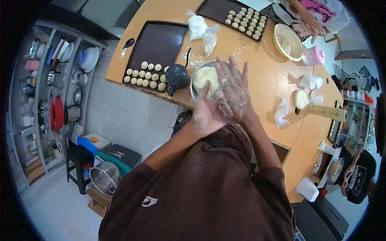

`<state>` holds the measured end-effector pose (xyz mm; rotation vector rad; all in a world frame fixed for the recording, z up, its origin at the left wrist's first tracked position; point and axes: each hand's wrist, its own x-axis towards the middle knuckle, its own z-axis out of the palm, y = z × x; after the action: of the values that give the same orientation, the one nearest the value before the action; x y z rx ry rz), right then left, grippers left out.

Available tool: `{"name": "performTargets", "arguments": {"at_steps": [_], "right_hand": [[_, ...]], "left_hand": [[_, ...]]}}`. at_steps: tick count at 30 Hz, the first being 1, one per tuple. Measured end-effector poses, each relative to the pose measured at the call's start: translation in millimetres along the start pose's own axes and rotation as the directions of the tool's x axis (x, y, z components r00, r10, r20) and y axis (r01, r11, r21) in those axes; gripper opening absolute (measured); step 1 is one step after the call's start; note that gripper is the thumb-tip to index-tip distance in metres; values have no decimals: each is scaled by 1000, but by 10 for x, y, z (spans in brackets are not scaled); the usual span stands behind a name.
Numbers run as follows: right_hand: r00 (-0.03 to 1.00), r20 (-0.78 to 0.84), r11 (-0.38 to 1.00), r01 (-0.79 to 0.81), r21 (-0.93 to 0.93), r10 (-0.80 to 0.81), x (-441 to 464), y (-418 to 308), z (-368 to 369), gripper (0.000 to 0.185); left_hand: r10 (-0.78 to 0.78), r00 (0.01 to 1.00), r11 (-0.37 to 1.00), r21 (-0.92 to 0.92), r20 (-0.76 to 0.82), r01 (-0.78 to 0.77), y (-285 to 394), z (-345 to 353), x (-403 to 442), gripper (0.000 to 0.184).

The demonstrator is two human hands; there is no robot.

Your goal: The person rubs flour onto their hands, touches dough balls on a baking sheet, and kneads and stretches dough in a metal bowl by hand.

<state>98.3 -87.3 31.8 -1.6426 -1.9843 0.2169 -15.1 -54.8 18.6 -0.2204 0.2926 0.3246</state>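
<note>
My left hand is turned palm up with its thumb stretched out. Its fingers are partly hidden behind my right hand, which lies flat across it with fingers extended. White flour coats both hands. Whether anything lies between the palms is hidden. Just beyond them is a metal bowl holding a large pale lump of dough. To its left stands a dark round device with a black cord. A dark baking tray farther left carries rows of small dough balls along its near end.
Flour bags lie behind the bowl. A second tray of dough balls sits at the far side. There, another person's hands are beside a yellow bowl. A rolling-pin-like cylinder lies right. Shelves stand left.
</note>
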Motion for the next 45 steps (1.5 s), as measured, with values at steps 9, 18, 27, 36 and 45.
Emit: {"name": "performTargets", "arguments": {"at_steps": [9,18,27,36,45], "right_hand": [[966,46,938,259,-232,-255,84,-345,-66,61],[898,94,889,439,-128,-430,-85,-559,57,62],[954,51,947,299,-122,-295,-320,-316,339,58],[805,582,984,-11,-176,113,43,-183,-66,63],[999,27,993,37,-111,-34,62,-31,116,65]], "left_hand": [[138,860,816,436,491,-380,-92,-687,322,81],[189,961,767,581,203,-273,25,-321,325,77],[277,906,769,492,320,-409,262,-50,189,76],[163,966,954,217,201,-206,320,-26,1,68],[133,991,933,338,-5,-123,233,-5,-185,82]]}}
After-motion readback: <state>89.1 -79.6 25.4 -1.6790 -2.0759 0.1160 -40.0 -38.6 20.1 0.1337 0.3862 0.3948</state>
